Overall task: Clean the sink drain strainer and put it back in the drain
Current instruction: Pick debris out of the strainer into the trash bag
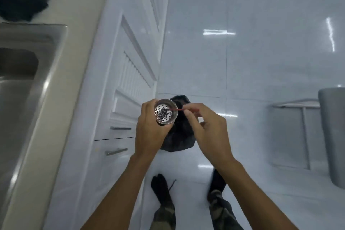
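My left hand (149, 129) grips a round steel drain strainer (165, 111), a small cup with a perforated bottom and dark bits in it, tilted so its inside faces me. My right hand (207, 129) pinches a thin red stick (179, 109) whose tip reaches into the strainer's cup. Both hands are over a black bag (179, 136) on the floor. The steel sink (24, 84) is at the far left, and its drain is out of sight.
A cream countertop (78, 30) edges the sink, with a dark cloth (22, 0) at its far end. White cabinet doors and drawers with metal handles (116, 151) run below. A grey bin (332, 136) and a metal frame (295, 106) stand on the right. My feet are on the glossy white tiles.
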`<state>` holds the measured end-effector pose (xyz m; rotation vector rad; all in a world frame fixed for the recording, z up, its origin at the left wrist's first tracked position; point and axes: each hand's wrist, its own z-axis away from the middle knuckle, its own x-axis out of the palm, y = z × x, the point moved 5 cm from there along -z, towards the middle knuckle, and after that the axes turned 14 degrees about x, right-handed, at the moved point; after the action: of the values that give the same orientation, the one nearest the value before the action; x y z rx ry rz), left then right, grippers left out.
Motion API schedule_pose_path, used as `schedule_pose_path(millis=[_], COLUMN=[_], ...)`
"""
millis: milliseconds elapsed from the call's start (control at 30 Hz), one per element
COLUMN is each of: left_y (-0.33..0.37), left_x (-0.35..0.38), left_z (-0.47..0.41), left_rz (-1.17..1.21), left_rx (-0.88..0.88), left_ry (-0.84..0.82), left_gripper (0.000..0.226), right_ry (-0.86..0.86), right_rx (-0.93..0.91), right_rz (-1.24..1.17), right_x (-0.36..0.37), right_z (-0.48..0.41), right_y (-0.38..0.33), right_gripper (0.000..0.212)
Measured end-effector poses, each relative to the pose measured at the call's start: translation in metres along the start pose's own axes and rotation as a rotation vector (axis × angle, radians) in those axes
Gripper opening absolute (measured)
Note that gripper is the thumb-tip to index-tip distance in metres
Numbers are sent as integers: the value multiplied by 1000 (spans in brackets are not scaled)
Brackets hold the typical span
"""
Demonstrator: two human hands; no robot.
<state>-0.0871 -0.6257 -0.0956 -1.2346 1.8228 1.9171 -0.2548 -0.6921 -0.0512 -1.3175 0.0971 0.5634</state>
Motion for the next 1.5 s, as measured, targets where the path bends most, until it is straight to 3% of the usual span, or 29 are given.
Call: schedule_pose_path(millis=[233, 300, 367, 433, 500, 633, 733, 800, 867, 933, 1000, 1133, 1267, 1400, 1500], left_y=[-127, -159, -185, -206, -222, -242, -250, -251, -249, -249, -251, -253, -258, -261, -266], left_x=[152, 180, 198, 209, 216, 228, 227, 228, 231, 233, 231, 227, 230, 234, 239], left_z=[38, 48, 54, 60, 67, 77, 77, 76, 74, 72, 69, 71, 70, 69, 71], left_rz=[76, 66, 26, 4, 5, -36, -77, -72, -67, -76, -87, -124, -169, -166, -161], left_rx=[-48, -49, -46, -36, -26, -11, -16, -1, 5, 6, 8, 28, 49, 51, 34], left_ry=[-100, -119, -135, -151, -182, -255, -266, -278, -295, -299, -290, -283, -325, -314, -319], left_gripper=[74, 78, 80, 82, 84, 84, 83, 84, 85, 85, 84, 83, 84, 82, 81], right_ry=[-101, -181, -143, -34, -34, -36, 61, 34, -4, 30, 99, -6, 102, -26, 33], right_rx=[14, 76, 67, -1, -24, -58, 7, -7, -79, -56, -13, -127, -19, -116, -47], right_rz=[487, 539, 518, 489, 478, 457, 491, 513, 529, 517, 501, 545, 502, 509, 495], right_x=[75, 98, 110, 119, 134, 150, 139, 146, 157, 156, 148, 166, 150, 176, 171], right_z=[-38, -43, -41, -32, -20, -31, -45, -39, -33, -40, -46, -32, -47, -35, -50], right_y=[191, 232, 257, 271, 282, 288, 297, 298, 296, 298, 305, 303, 313, 306, 316], right_gripper=[31, 43, 46, 37, 28, 43, 33, 22, 26, 30, 20, 27, 21, 26, 23])
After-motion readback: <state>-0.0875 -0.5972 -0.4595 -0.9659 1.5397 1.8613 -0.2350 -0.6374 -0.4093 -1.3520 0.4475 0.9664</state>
